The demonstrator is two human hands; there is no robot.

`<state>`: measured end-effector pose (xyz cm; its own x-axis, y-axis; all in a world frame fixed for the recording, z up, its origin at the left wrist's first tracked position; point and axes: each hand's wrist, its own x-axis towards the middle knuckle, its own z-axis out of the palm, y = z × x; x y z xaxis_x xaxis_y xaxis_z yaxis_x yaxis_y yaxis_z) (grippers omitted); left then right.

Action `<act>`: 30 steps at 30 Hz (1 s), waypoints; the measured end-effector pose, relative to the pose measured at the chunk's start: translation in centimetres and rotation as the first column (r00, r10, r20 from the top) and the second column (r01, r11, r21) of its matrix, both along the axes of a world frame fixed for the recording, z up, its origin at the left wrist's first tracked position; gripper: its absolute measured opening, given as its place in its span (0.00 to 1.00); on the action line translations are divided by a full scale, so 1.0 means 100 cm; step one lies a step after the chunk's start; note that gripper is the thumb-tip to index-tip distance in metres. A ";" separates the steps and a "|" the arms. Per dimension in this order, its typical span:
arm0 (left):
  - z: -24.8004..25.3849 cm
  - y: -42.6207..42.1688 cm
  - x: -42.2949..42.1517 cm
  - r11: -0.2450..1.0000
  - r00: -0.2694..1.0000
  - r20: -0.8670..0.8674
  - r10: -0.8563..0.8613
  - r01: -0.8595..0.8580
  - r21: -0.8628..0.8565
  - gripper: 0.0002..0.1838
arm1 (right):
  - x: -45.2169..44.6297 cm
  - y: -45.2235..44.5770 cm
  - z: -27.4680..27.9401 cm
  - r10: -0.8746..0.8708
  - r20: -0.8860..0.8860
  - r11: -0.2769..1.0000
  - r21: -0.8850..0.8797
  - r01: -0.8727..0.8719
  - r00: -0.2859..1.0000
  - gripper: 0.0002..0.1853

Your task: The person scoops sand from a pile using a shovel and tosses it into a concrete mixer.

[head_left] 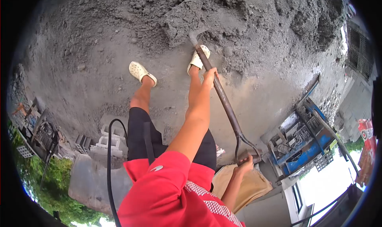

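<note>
A shovel (pixel 223 97) slants across the view from the pile to my right side. Midway down its brown shaft, my left hand (pixel 210 78) is wrapped round the metal. My right hand (pixel 244 165) grips the D-shaped handle at the near end, fingers closed over the crossbar. At the far end, the blade lies low at the grey gravelly mix (pixel 246 24). A flat clump of damp grey material (pixel 184 22) covers most of the blade. My feet, in cream clogs (pixel 138 71), stand apart, one of them close beside the shovel's neck.
A blue machine frame (pixel 296 159) stands at the right. Grey hollow blocks (pixel 109 141) are stacked behind me on the left, near a large grey sheet (pixel 93 183). A tan sack (pixel 242 187) lies behind my right hand. A black cable (pixel 109 167) hangs at my left.
</note>
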<state>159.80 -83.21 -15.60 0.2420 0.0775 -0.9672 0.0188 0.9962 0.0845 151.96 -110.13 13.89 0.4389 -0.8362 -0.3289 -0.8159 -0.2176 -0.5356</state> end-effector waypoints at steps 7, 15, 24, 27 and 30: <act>0.021 0.029 -0.077 0.973 0.970 -0.080 0.230 -0.230 0.007 0.07 | 0.004 -0.008 0.001 0.237 -0.070 0.970 -0.028 -0.240 0.969 0.08; 0.139 0.234 -0.225 0.694 0.774 0.055 0.630 -0.594 0.407 0.07 | 0.047 0.154 -0.058 0.609 0.162 0.640 0.478 -0.602 0.776 0.07; 0.549 0.315 -0.498 -0.174 0.373 0.594 0.713 -0.726 0.665 0.09 | -0.057 0.396 0.117 0.594 0.743 -0.538 0.652 -0.535 0.308 0.05; 0.644 0.276 -0.612 -0.372 0.454 0.746 0.487 -0.665 0.647 0.09 | -0.122 0.409 0.230 0.523 0.832 -0.722 0.549 -0.421 0.187 0.08; 0.700 0.237 -0.703 -0.520 0.233 0.769 0.596 -0.617 0.590 0.09 | -0.176 0.428 0.273 0.245 0.907 -0.889 0.069 -0.453 -0.343 0.15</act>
<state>89.47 -59.47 54.42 -0.7184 0.6956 -0.0069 -0.5472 -0.5589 0.6231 134.33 -67.35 41.14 -0.0427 0.9781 0.2040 -0.0627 0.2011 -0.9776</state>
